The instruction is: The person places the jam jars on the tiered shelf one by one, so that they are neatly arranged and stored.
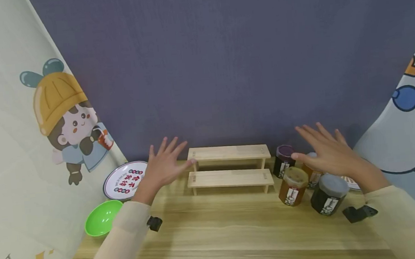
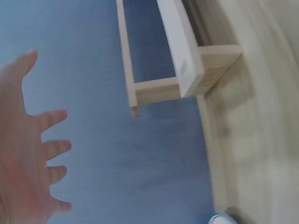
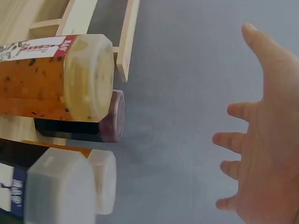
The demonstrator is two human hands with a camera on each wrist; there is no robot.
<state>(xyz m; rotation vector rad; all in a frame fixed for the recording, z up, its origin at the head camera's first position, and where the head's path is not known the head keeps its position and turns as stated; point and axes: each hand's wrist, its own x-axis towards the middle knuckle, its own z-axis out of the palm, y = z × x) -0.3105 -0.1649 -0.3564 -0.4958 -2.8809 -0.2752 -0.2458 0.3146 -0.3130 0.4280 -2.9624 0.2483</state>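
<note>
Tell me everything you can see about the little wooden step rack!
The step rack is pale and looks like smooth, plain wood. It has two long, narrow boards: the upper board sits behind the lower board. Short legs hold it up. It stands upright on the wood-look table, in front of a dark backdrop. Neither the left hand nor the right hand touches it.

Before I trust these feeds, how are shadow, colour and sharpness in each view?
Head: a soft shadow lies on the light wooden table beside the left beige sleeve; left wrist: the plain backdrop looks blue, the pale two-tier wooden shelf slightly soft; right wrist: that backdrop looks greyer, dark specks discernible in the faceted orange jar.
</note>
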